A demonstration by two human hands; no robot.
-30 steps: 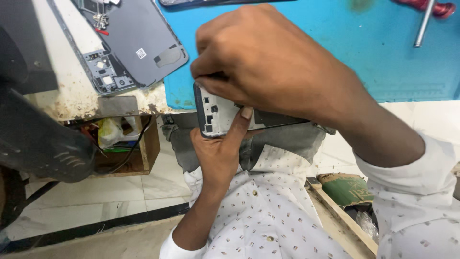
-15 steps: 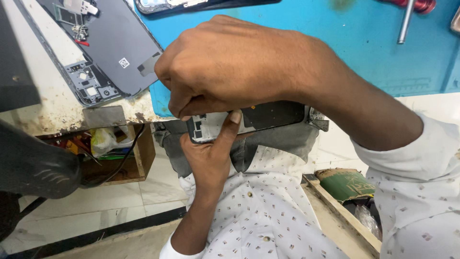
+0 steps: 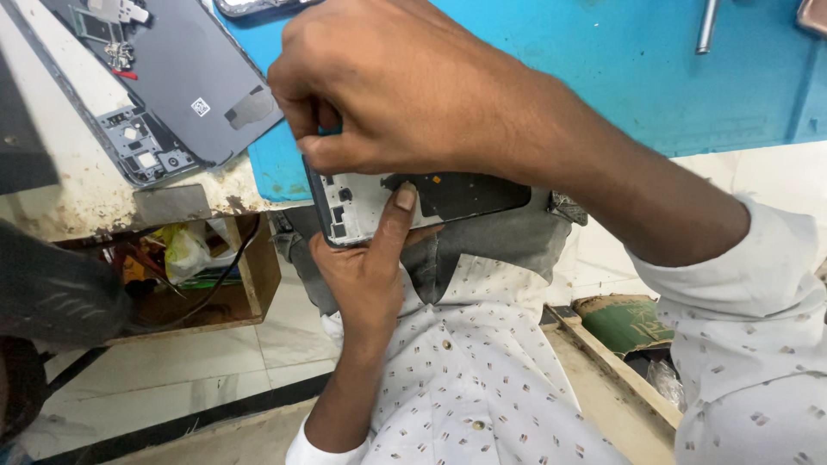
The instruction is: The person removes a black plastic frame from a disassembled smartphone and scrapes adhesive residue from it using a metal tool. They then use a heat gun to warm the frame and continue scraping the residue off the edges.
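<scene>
We have the opened smartphone (image 3: 413,207) in both hands, held just off the near edge of the blue work mat (image 3: 603,69) and above our lap. Our left hand (image 3: 366,263) comes up from below, palm cupping the underside and thumb pressed flat across the exposed inner frame, which looks like a way to keep the body from twisting. Our right hand (image 3: 388,95) arches over the top, fingers curled tight and pinching at the phone's upper left corner (whether a small tool sits in that pinch, we cannot tell, the knuckles hide it). The phone lies nearly level, camera end to the left, innards facing up so we can see them.

Off to the left on the stained white bench (image 3: 77,194) lies a grey back cover (image 3: 185,82) with a few small loose parts (image 3: 116,53) on it, parked clear of our hands. A metal tool (image 3: 706,26) rests on the mat at upper right.
</scene>
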